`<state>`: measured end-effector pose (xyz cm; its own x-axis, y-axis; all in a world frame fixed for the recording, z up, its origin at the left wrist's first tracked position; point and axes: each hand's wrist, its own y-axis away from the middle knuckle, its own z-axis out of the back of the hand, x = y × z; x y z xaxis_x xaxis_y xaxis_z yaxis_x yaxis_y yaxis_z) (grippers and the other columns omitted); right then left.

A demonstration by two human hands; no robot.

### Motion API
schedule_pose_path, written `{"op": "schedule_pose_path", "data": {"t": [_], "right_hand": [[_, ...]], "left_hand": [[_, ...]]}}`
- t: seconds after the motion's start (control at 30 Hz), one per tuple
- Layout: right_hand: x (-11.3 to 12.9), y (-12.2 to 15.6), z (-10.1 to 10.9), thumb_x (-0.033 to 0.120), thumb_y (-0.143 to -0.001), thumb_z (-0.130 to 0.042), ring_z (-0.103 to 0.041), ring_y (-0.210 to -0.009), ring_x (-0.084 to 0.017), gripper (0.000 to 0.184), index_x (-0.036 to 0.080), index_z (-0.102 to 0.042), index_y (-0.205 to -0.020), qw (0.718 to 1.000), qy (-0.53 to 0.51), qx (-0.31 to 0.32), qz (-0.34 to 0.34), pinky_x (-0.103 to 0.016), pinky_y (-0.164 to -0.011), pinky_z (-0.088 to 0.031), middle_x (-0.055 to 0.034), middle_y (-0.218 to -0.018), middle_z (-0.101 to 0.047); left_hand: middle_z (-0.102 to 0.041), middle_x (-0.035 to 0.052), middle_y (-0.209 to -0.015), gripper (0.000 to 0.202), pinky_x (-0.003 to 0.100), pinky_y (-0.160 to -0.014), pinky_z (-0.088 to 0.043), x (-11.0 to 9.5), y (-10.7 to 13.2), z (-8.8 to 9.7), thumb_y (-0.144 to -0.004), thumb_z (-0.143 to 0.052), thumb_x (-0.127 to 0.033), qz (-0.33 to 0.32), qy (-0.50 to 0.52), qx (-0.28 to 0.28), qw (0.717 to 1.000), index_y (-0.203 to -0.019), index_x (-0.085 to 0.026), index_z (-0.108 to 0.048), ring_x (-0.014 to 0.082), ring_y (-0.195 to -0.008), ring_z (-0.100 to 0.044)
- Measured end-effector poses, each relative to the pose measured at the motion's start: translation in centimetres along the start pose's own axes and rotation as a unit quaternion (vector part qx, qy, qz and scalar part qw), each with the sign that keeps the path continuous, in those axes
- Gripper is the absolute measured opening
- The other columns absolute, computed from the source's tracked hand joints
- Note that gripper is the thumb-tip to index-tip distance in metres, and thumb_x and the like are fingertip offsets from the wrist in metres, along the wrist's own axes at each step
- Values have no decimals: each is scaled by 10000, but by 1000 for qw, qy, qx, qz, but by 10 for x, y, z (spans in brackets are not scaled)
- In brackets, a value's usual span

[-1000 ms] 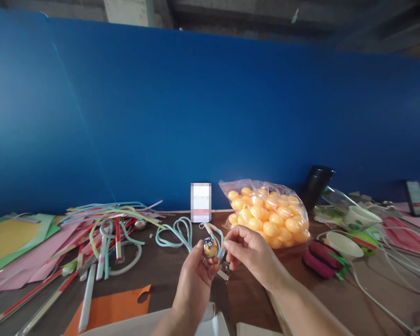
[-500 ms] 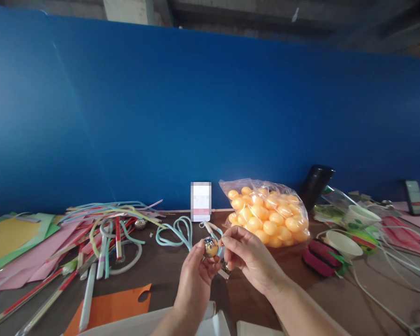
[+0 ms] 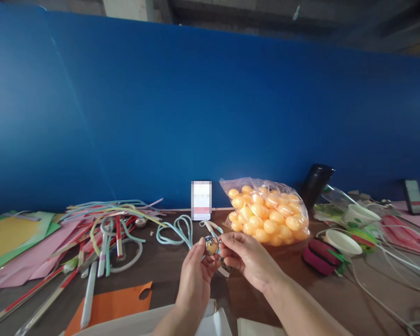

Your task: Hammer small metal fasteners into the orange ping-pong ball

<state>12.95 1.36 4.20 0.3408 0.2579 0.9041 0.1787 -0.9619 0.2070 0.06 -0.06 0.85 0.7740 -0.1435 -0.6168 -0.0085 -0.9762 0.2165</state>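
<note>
Between the thumb and fingers of my left hand [image 3: 196, 274] is a small shiny metallic ball [image 3: 212, 245], its surface mirroring blue and gold. My right hand [image 3: 248, 259] is closed in a pinch at the ball's right side. Something tiny and dark shows at those fingertips, too small to name. Just below the fingers lies a small flat item [image 3: 225, 269], partly covered by my hands. Behind them rest pliers with pale handles [image 3: 213, 227], their lower part hidden.
A clear bag of orange balls [image 3: 266, 217] stands behind my right hand. Light blue cord [image 3: 177, 233] and a propped phone [image 3: 201, 200] are behind the left. Tubes and strips [image 3: 108, 233] spread leftward; a magenta pouch [image 3: 322, 256], paper cup [image 3: 343, 243] and white cables [image 3: 374, 301] lie right.
My right fingertips have moved slightly left and down, closer against the metallic ball. The ball has turned or shifted a little in my left hand, which stays in place.
</note>
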Motion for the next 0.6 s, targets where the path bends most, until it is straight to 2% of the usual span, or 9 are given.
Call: {"op": "schedule_pose_path", "data": {"t": [0.2,0.4,0.5,0.6], "right_hand": [[-1,4,-1,320,-722,-799,-644,-574,-73,259,137,-688,-868,998,51,25,2,-124,-534,-530,13,-635,-678],[-6,2,-3,401,-801,-672,-664,-618,-130,264,159,-627,-898,982,181,9,60,-218,-562,-539,13,-650,-666],[1,7,-2,389,-857,-570,-650,-590,-142,226,176,-615,-916,951,297,17,84,-245,-538,-529,4,-685,-674],[11,18,2,288,-833,-578,-644,-607,-164,134,199,-678,-818,888,444,52,104,-260,-564,-474,1,-685,-696]], "left_hand": [[-658,44,-689,228,234,-570,-509,0,1,-2,-737,-742,-314,-8,-16,1,1000,-799,-116,-646,121,-579,-603],[-629,15,-638,247,245,-603,-522,1,2,-3,-710,-766,-327,-12,-19,5,1000,-783,-121,-653,119,-576,-596],[-611,5,-639,218,238,-607,-528,0,0,-1,-727,-755,-304,-15,-6,-3,1000,-768,-130,-630,111,-575,-591],[-618,8,-662,212,214,-577,-521,-1,-2,1,-721,-763,-280,-41,-5,-33,999,-762,-141,-609,105,-577,-596]]}}
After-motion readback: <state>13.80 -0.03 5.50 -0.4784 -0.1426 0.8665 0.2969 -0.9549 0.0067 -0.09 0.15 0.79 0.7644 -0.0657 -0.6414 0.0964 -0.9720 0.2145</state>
